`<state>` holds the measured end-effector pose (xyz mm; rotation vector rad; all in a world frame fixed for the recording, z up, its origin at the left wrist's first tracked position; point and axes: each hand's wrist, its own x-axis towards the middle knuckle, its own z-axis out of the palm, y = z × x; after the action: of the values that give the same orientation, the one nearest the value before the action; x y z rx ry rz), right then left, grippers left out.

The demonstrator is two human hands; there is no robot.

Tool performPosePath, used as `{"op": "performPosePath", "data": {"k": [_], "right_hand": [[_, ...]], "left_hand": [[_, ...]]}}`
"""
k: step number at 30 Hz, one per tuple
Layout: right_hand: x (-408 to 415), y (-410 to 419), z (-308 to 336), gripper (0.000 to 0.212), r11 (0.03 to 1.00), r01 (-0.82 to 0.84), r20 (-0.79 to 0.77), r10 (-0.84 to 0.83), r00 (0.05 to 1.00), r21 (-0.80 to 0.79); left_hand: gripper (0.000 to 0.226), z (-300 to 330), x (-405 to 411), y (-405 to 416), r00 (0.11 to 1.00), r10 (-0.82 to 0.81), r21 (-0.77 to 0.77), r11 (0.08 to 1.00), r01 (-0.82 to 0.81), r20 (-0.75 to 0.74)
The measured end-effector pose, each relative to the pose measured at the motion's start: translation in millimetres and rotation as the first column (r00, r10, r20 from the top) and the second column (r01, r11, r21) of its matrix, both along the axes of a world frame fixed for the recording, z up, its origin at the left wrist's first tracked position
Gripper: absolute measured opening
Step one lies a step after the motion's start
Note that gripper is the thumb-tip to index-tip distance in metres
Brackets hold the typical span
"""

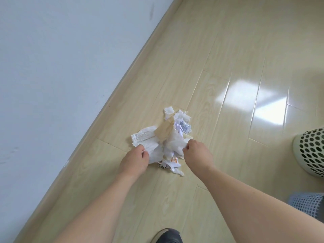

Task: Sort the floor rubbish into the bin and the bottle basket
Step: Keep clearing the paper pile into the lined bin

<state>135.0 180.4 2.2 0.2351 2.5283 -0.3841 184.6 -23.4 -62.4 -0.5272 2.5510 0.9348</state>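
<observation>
A heap of rubbish [164, 135] lies on the pale wood floor: white crumpled tissues, a tan paper piece [164, 131], a small printed wrapper [185, 128] and torn scraps. My left hand [135, 159] pinches the white paper at the heap's left side. My right hand [197, 152] grips crumpled tissue at its right side. At the right edge stands a pale green perforated bin [310, 153]. Below it shows a corner of a blue mesh basket [306, 204]. No bottle is in view.
A white wall [61, 67] with a wooden skirting board [112, 100] runs diagonally on the left, close to the heap. My dark shoe [168, 235] is at the bottom edge. Glossy floor [236, 58] stretches beyond the heap.
</observation>
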Motion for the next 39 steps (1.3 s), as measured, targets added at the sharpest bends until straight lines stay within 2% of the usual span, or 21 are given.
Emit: {"op": "performPosePath", "data": {"k": [3, 8, 14, 21, 25, 30, 33, 39], "right_hand": [[-0.5, 5.5, 15.1, 0.014, 1.000, 0.001, -0.035, -0.002, 0.999, -0.024], [5.4, 18.8, 48.8, 0.016, 0.997, 0.016, -0.081, -0.022, 0.996, -0.080], [21.2, 42.4, 103.9, 0.016, 0.977, 0.085, -0.068, -0.100, 0.993, -0.195], [60.2, 103.2, 178.9, 0.013, 0.942, 0.208, -0.140, -0.251, 0.958, -0.264], [87.7, 155.0, 205.9, 0.011, 0.865, 0.322, -0.143, -0.401, 0.905, -0.385], [125.8, 234.5, 218.2, 0.020, 0.729, 0.450, -0.138, -0.589, 0.796, -0.516], [154.6, 286.7, 215.4, 0.018, 0.610, 0.545, -0.100, -0.713, 0.694, -0.575], [193.1, 382.3, 195.1, 0.024, 0.397, 0.737, 0.011, -0.877, 0.481, -0.547]], "left_hand": [[0.027, 16.0, 0.2, 1.2, 1.000, 0.024, 0.022, 0.999, -0.024, 0.013], [0.022, 57.9, -1.3, 7.7, 0.998, -0.037, 0.010, 0.999, 0.037, 0.051], [0.024, 127.1, -4.9, 21.3, 0.989, -0.143, 0.044, 0.989, 0.141, 0.037], [0.024, 228.7, -13.0, 63.0, 0.940, -0.339, 0.014, 0.940, 0.340, -0.024], [0.016, 285.8, -16.6, 113.1, 0.868, -0.496, -0.083, 0.867, 0.491, -0.043], [0.014, 333.6, -14.7, 212.8, 0.730, -0.682, -0.215, 0.720, 0.660, -0.040], [0.017, 341.1, -3.8, 283.9, 0.660, -0.751, -0.246, 0.644, 0.725, -0.020], [0.017, 320.3, 28.3, 425.9, 0.548, -0.836, -0.249, 0.531, 0.810, 0.001]]}}
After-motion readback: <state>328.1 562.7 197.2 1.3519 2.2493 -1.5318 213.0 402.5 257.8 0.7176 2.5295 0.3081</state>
